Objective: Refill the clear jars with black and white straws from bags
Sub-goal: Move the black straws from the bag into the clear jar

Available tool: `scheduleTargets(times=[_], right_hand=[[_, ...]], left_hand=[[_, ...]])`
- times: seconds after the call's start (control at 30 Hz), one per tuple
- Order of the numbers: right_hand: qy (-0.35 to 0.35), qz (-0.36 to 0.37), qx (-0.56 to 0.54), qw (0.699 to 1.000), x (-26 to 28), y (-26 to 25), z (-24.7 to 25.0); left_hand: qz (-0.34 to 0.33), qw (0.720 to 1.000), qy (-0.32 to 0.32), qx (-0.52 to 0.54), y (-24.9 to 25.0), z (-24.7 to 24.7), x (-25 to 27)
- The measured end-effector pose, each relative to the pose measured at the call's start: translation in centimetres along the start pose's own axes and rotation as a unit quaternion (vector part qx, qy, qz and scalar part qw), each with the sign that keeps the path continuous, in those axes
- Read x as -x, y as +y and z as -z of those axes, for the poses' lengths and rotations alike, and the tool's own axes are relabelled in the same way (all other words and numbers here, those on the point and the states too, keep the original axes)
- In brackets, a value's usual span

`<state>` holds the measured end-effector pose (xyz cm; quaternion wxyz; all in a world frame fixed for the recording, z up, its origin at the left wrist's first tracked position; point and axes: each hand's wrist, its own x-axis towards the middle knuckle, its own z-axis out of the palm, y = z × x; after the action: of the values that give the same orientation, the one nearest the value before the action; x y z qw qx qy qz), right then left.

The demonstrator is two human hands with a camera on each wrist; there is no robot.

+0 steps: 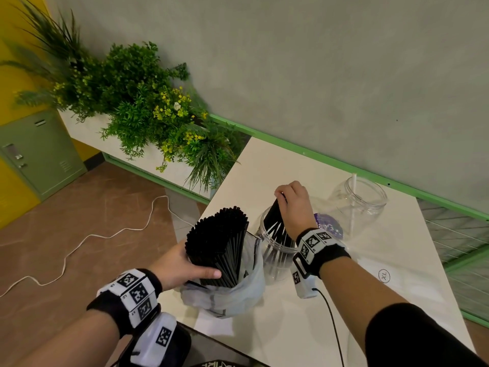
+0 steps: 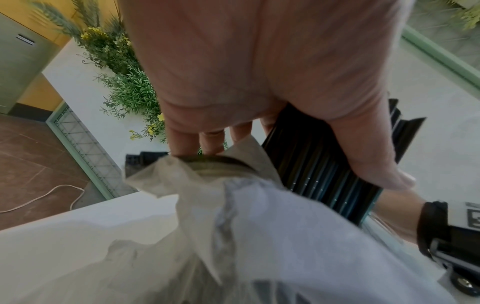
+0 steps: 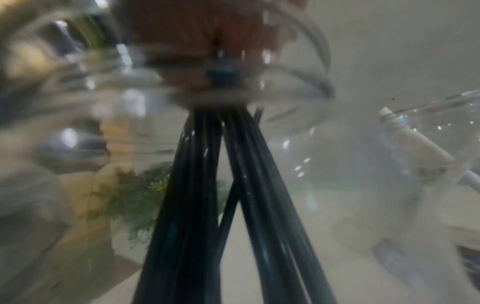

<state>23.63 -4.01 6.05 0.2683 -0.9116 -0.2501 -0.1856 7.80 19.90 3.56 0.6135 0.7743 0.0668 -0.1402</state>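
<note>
L grip (image 1: 182, 266) clasps bagged black straw bundle (image 1: 219, 245), R grip (image 1: 293, 202) pinches straws in 1 of 2 jars (image 1: 275, 250).

- Your head view is evenly lit and sharp; soft shadows lie on the pale tabletop (image 1: 264, 165); its straight green edge bows near the frame's border
- Your left wrist view blurs up close; the translucent white plastic bag (image 2: 272, 236) is out of focus
- Your right wrist view is smeared throughout; glints speckle the clear round plastic jar (image 3: 298, 67); the thin black straws (image 3: 197, 205) look soft
</note>
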Motion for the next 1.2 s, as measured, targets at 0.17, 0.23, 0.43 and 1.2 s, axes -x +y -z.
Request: scheduleTargets(times=[0.17,0.23,0.43,1.2], right_hand=[[-0.016,-0.024,0.015,0.999,-2.0,0.9,2.0],[-0.041,-0.02,0.009,0.999,-2.1,1.8,2.0],[-0.188,0.009,0.096,0.977,-1.4,2.6,2.0],[-0.037,-0.024,-0.178,0.983,6.7,-5.9,3.9]], left_hand=[[-0.001,1.0,0.0,-0.012,0.0,0.2,-0.1],[-0.006,1.0,-0.001,-0.015,0.1,0.2,-0.1],[-0.01,1.0,-0.007,-0.011,0.3,0.3,0.0],[0.0,1.0,-0.001,-0.006,-0.7,0.2,-0.3]])
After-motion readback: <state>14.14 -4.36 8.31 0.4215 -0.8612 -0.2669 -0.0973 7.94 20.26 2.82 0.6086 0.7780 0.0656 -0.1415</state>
